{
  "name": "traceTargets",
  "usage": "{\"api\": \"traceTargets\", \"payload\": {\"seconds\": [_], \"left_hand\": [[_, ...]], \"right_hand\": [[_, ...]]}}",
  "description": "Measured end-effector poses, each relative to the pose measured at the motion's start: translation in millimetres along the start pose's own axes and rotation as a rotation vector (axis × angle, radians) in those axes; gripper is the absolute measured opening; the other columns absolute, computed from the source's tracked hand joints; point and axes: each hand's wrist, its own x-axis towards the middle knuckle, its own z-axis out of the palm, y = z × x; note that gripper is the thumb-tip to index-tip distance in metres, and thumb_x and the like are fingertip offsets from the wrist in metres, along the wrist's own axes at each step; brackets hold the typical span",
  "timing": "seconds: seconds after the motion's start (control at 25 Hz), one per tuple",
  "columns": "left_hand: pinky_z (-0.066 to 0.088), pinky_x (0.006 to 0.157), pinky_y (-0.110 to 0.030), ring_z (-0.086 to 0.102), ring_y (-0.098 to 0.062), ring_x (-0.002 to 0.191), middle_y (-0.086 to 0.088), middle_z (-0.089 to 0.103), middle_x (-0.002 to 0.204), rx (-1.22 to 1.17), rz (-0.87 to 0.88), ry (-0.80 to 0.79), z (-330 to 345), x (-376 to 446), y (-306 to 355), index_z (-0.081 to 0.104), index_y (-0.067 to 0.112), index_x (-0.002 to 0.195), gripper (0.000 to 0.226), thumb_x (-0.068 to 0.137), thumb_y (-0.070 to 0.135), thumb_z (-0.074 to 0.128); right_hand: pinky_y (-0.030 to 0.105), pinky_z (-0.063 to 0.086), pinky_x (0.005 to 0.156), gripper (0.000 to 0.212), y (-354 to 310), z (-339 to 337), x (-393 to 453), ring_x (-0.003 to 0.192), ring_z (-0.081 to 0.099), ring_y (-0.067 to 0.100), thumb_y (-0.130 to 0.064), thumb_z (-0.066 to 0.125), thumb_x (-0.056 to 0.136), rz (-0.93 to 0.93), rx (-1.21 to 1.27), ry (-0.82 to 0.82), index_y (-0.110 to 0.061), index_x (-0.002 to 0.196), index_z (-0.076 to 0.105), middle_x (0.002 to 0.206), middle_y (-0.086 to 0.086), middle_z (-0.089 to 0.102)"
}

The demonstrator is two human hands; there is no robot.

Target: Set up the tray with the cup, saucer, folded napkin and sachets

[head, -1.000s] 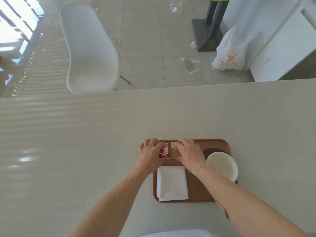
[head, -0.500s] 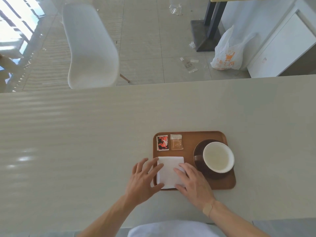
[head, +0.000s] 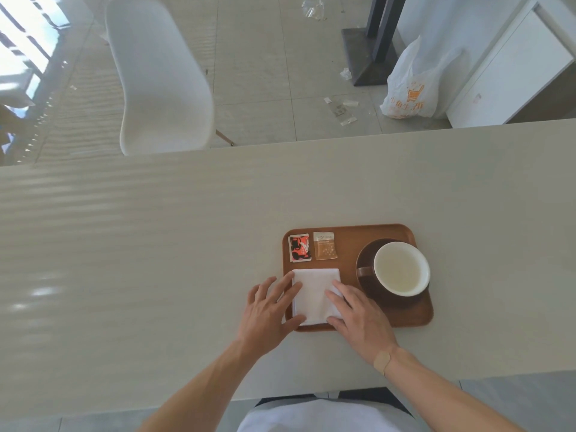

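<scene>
A long, pale counter (head: 156,244) with a faint wavy grain runs across the scene from left to right. A brown wooden tray (head: 346,244) with rounded corners lies flat on it, right of centre and toward the near edge. Bright patches of light mark the counter's left part. The left hand (head: 268,310) rests partly on the counter at the tray's left near corner.

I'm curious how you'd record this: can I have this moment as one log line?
stage: squaring napkin | left hand, right hand: open, flanking it | tray: sachets, cup, saucer placed
</scene>
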Motion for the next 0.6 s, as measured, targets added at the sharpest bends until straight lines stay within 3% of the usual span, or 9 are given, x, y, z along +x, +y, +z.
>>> {"api": "traceTargets", "payload": {"seconds": [0.32,0.48,0.6], "left_hand": [[0.022,0.116,-0.043,0.023,-0.023,0.144,0.008,0.017,0.163,0.015,-0.019,-0.015,2,-2,0,0.023,0.038,0.149,0.066,0.091,0.068,0.034],[0.025,0.113,-0.043,0.027,-0.023,0.142,0.008,0.029,0.158,-0.039,-0.059,0.004,-5,-3,10,0.033,0.035,0.146,0.067,0.087,0.064,0.046],[0.029,0.109,-0.039,0.036,-0.019,0.136,0.009,0.046,0.146,-0.125,-0.105,0.078,-18,-2,20,0.048,0.032,0.138,0.060,0.084,0.057,0.056]], "right_hand": [[0.036,0.043,0.106,0.053,-1,-2,3,0.139,0.039,0.019,-0.042,0.059,0.092,0.015,0.038,-0.086,-0.025,0.141,0.045,0.153,-0.003,0.039],[0.032,0.044,0.106,0.057,-1,-15,4,0.142,0.033,0.014,-0.045,0.055,0.093,0.017,0.084,-0.128,-0.028,0.145,0.037,0.157,-0.008,0.029],[0.031,0.045,0.103,0.052,3,-39,4,0.137,0.039,0.012,-0.046,0.054,0.093,-0.041,0.127,-0.142,-0.030,0.141,0.043,0.152,-0.010,0.038]]}}
